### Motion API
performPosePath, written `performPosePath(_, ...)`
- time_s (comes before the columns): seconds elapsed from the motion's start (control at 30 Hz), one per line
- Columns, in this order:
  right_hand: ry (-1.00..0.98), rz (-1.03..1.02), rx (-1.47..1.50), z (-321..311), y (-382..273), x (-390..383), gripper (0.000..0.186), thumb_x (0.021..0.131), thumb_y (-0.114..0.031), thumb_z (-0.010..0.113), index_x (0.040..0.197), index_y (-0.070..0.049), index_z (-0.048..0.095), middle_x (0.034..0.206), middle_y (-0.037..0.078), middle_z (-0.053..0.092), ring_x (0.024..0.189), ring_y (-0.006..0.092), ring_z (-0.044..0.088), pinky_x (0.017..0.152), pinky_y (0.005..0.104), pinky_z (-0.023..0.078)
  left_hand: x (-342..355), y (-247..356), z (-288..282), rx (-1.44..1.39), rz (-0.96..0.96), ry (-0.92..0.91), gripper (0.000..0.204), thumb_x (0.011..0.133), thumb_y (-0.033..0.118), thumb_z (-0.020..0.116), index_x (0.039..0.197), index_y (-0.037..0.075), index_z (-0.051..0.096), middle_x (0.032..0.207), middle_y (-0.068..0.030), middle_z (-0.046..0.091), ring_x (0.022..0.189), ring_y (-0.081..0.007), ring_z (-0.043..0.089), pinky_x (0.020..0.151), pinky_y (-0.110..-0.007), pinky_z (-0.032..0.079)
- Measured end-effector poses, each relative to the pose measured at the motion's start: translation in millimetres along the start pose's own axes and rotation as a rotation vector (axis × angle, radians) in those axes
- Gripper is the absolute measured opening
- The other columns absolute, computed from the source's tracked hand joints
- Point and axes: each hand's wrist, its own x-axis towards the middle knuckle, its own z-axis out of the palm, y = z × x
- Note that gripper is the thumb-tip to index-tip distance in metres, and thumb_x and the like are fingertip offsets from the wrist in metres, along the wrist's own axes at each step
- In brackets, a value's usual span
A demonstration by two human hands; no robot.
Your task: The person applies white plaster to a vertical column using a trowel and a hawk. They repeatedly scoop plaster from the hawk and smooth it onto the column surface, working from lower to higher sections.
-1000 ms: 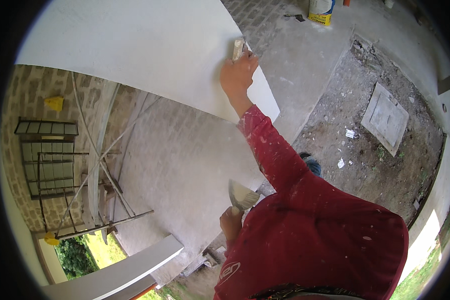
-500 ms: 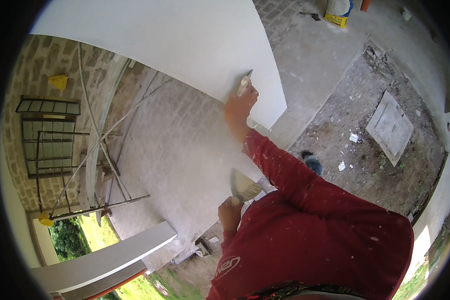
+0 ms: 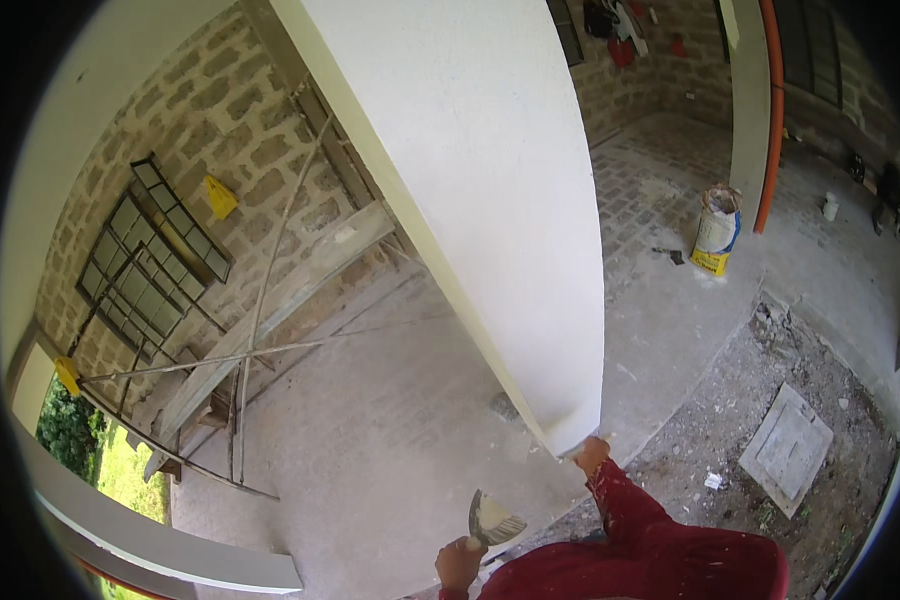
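Observation:
My left hand [image 3: 460,562], low in the view, is closed round the handle of a wide putty knife [image 3: 494,522]. Pale, ridged putty lies on its fan-shaped blade. My right hand [image 3: 592,456] is closed at the lower end of a tall white pillar [image 3: 490,180], touching or almost touching its edge. The fingers mostly hide a small putty knife there, which shows plainly in the earlier head view. Both forearms are in red sleeves, the right one speckled with white.
Scaffolding poles with a plank [image 3: 270,325] stand left, before a block wall with a window [image 3: 150,265]. Ahead right are an opened sack [image 3: 718,232] and an orange pipe [image 3: 773,120]. A square concrete cover [image 3: 786,450] lies in rough dirt at right.
The view has tilted up, showing more of the pillar and the far floor. My right hand has gone from the pillar's face to its lower end. The left still holds the wide putty knife.

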Motion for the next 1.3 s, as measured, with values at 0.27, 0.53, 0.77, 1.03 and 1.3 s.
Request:
performPosePath(0.27,-0.009,-0.032,0.185,-25.4,166.1,-132.4,0.032,0.089,-0.023,0.084,0.112,-0.002,0.077,0.104,0.015,0.081,0.093,0.0271,0.080,0.084,0.0414,0.064,42.0,-5.3,20.6,-0.053,0.209,0.155,0.037,0.095,0.049,0.078,0.104,0.013,0.080,0.098,-0.0171,0.081,0.090,-0.0414,0.077,0.078,-0.057,0.062)
performPosePath(0.53,0.061,-0.038,0.465,-135.8,136.8,-165.7,0.031,0.092,-0.019,0.082,0.115,0.000,0.076,0.106,0.015,0.081,0.096,0.0267,0.080,0.087,0.0411,0.065,96.5,67.9,-66.1,-0.081,0.534,0.381,0.048,0.092,0.056,0.081,0.110,0.011,0.080,0.096,-0.0186,0.079,0.091,-0.0426,0.075,0.078,-0.056,0.060)
performPosePath(0.77,0.109,-0.112,0.645,-168.8,178.2,-159.4,0.029,0.095,-0.016,0.080,0.117,0.002,0.075,0.108,0.016,0.081,0.098,0.0264,0.080,0.089,0.0409,0.065,73.1,151.3,-138.3,-0.092,0.404,0.431,0.048,0.077,0.045,0.094,0.111,0.012,0.085,0.090,-0.0187,0.080,0.088,-0.0423,0.078,0.079,-0.053,0.061)
performPosePath(1.03,-0.064,0.049,2.106,-268.8,176.6,-41.7,0.032,0.103,0.001,0.067,0.135,0.000,0.063,0.123,0.016,0.073,0.114,0.0375,0.075,0.100,0.0559,0.064,32.4,217.3,-218.5,-0.114,0.455,0.605,0.036,0.077,0.035,0.095,0.102,0.012,0.083,0.079,-0.0157,0.076,0.078,-0.0411,0.075,0.072,-0.050,0.058)
performPosePath(1.3,0.612,-0.649,1.392,-531.8,-21.9,-141.4,0.023,0.100,0.004,0.071,0.122,-0.001,0.067,0.118,0.007,0.072,0.104,0.0156,0.067,0.093,0.0332,0.054,3.5,253.1,-356.3,-0.104,0.591,0.889,0.025,0.079,0.019,0.091,0.097,0.008,0.077,0.078,-0.0201,0.071,0.077,-0.0472,0.069,0.065,-0.051,0.054)
